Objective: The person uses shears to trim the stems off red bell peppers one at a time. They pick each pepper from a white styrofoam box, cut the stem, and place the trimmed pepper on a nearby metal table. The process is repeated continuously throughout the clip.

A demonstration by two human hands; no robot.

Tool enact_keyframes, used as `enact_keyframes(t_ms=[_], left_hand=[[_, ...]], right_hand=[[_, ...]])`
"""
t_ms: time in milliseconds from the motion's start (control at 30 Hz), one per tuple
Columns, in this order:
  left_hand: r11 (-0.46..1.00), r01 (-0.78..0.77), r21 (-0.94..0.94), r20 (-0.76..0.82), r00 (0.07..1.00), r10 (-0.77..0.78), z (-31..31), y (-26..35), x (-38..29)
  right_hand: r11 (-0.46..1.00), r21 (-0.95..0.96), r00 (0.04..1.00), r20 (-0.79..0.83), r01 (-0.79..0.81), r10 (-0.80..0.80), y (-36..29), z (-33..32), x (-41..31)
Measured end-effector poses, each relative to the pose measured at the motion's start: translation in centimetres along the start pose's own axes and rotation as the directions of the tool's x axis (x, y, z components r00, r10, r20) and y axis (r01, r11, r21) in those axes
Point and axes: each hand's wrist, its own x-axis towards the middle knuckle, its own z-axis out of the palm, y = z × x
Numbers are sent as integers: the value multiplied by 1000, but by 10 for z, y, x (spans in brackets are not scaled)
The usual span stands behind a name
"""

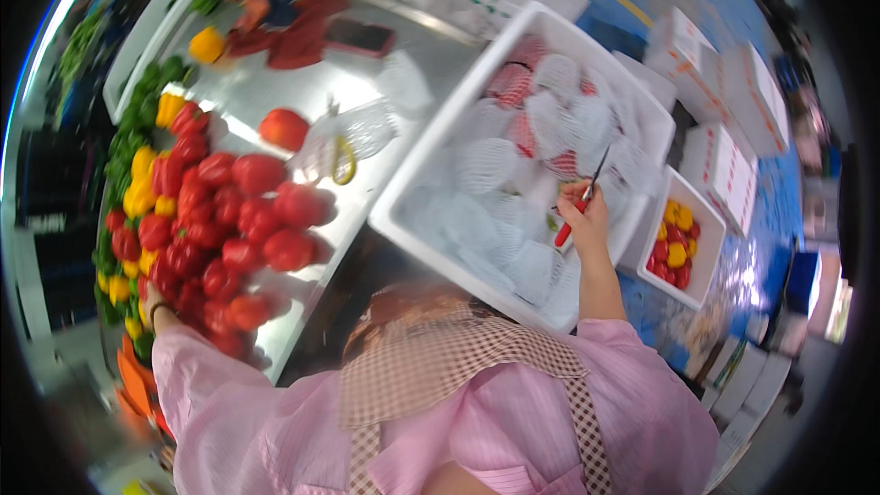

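Observation:
My right hand (581,210) holds red-handled scissors or snips (572,224), blades pointing up, over a white foam box (447,158). White foam mesh sleeves (485,165) fill much of that box, some around red produce. A small green piece shows beside my fingers. My left hand (152,299) reaches to the near left side of a heap of red bell peppers (220,220) on the metal table; its fingers are partly hidden among the peppers, so its grip is unclear. Yellow peppers (141,196) and green peppers (141,103) lie along the heap's far left side.
On the metal table (240,93) lie a single red pepper (284,129), yellow-handled scissors (343,161), clear plastic packaging (368,127), a phone (359,37) and a dark red cloth (292,38). A smaller foam box (711,247) of peppers and white cartons (718,168) stand at right.

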Motion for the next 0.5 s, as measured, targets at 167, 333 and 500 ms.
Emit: enact_keyframes(t_ms=[167,333,500], left_hand=[[778,-626,62,-473,668,575,15,191,-135],[64,-576,-815,-143,306,941,54,362,-408],[-96,-328,-940,11,-309,951,61,373,-677]], right_hand=[[944,-317,904,-424,-88,-58,16,-51,3],[849,-473,845,-532,-235,-62,52,-30,23],[922,-120,839,-469,-369,275,58,-34,4]])
